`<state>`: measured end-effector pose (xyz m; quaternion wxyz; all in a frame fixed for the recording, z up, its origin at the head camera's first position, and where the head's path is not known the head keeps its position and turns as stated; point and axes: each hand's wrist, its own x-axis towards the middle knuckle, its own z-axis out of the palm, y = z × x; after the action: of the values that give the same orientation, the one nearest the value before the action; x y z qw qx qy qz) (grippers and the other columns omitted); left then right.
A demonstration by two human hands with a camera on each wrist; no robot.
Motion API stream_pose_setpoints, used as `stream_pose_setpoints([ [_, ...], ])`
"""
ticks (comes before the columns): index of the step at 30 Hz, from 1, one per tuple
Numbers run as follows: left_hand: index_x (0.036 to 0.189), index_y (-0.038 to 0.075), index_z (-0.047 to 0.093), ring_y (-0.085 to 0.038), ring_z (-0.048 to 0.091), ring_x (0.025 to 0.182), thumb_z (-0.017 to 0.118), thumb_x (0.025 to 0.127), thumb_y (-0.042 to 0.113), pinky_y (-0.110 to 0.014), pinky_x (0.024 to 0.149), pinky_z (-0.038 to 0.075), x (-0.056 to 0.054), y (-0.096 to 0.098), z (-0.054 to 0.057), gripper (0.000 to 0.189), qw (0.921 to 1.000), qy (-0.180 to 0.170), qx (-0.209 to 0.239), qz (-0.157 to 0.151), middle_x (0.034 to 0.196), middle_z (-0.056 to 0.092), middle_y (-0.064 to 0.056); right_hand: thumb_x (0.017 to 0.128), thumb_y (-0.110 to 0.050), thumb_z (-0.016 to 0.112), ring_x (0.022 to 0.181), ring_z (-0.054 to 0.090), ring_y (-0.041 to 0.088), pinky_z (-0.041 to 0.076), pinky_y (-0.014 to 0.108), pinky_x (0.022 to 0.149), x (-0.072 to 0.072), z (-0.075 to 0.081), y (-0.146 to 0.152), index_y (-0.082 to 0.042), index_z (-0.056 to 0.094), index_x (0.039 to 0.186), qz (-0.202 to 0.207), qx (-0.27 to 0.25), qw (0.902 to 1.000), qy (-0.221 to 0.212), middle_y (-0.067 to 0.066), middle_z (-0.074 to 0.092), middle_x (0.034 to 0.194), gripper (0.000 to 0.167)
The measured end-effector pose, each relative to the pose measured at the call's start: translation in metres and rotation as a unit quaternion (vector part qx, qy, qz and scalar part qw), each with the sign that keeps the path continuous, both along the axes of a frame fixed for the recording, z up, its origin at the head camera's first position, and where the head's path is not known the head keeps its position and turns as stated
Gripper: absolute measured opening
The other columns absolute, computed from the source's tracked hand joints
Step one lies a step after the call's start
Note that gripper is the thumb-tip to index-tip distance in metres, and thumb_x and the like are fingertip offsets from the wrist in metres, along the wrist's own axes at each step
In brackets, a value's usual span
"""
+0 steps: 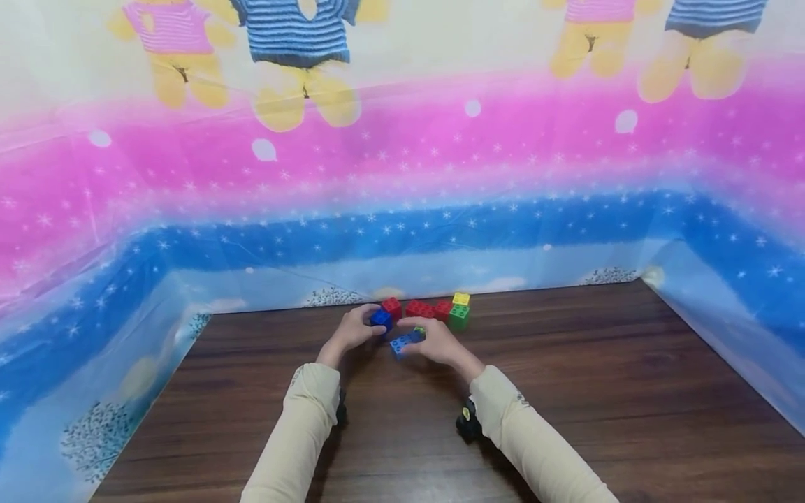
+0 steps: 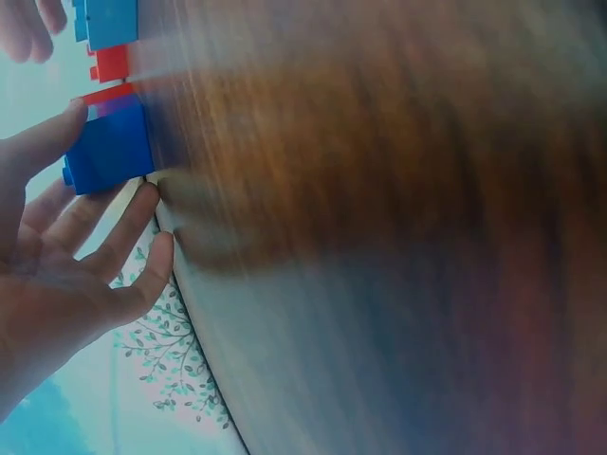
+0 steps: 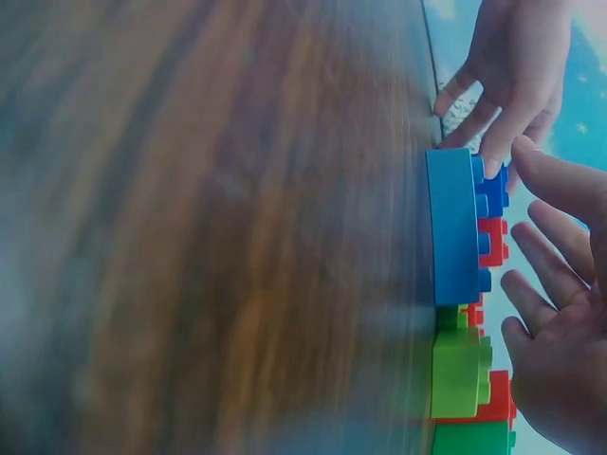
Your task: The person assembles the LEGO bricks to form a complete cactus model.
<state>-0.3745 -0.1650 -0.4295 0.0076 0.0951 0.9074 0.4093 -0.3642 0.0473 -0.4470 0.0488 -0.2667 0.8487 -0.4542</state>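
In the head view my left hand [image 1: 352, 330] holds a dark blue toy brick [image 1: 380, 319] between thumb and fingers. The left wrist view shows the thumb against one side of that brick [image 2: 111, 150] and the fingers on the other. My right hand [image 1: 440, 344] hovers over a light blue brick [image 1: 400, 345], its fingers loosely bent. In the right wrist view a gap shows between this hand [image 3: 569, 313] and the light blue brick [image 3: 453, 227]. A lime green brick [image 3: 457, 374] sits beside it, mostly hidden by the hand in the head view.
Behind the hands stand red bricks [image 1: 418, 308], a green brick [image 1: 459, 318] and a yellow brick [image 1: 461, 299], near the far edge of the wooden table [image 1: 402, 447]. A printed cloth [image 1: 402, 230] hangs behind and along the sides.
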Motion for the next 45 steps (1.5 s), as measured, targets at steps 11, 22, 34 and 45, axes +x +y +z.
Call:
stream_pose_setpoints([
  [11,0.139,-0.002,0.047,-0.041,0.053,0.128,0.063,0.094,0.014,-0.052,0.105,0.044,0.000,-0.003,0.003,0.050,0.9999,-0.008,-0.008,-0.001,0.139,0.052,-0.027,0.085,-0.020,0.075,0.134,0.049,0.032,0.039,0.054,0.110,-0.006,0.001,-0.005,-0.015,0.059,0.134,0.000,0.026,0.9992,-0.031,0.008,0.060,0.138,0.052],
  [22,0.138,-0.001,0.049,-0.041,0.053,0.128,0.064,0.094,0.014,-0.052,0.105,0.045,0.000,-0.001,0.002,0.049,0.9999,-0.007,-0.009,0.010,0.139,0.053,-0.027,0.084,-0.017,0.076,0.131,0.051,0.032,0.041,0.052,0.108,-0.006,0.000,-0.008,-0.015,0.062,0.131,-0.001,0.067,0.9974,-0.028,0.009,0.060,0.138,0.049],
  [34,0.137,-0.001,0.050,-0.041,0.052,0.129,0.065,0.093,0.014,-0.053,0.106,0.043,0.002,-0.001,0.000,0.049,0.9998,-0.013,-0.006,0.013,0.138,0.054,-0.027,0.084,-0.009,0.074,0.133,0.049,0.033,0.041,0.053,0.109,-0.005,-0.002,-0.012,-0.015,0.065,0.127,-0.016,0.093,0.9951,-0.029,0.010,0.061,0.136,0.044],
  [45,0.134,0.000,0.053,-0.039,0.052,0.130,0.068,0.091,0.014,-0.052,0.107,0.043,0.002,-0.002,0.000,0.048,1.0000,-0.008,0.004,0.004,0.138,0.055,-0.025,0.084,-0.008,0.074,0.129,0.053,0.032,0.042,0.053,0.108,0.000,0.000,-0.013,-0.015,0.066,0.125,-0.026,0.113,0.9932,-0.013,0.010,0.062,0.134,0.042],
])
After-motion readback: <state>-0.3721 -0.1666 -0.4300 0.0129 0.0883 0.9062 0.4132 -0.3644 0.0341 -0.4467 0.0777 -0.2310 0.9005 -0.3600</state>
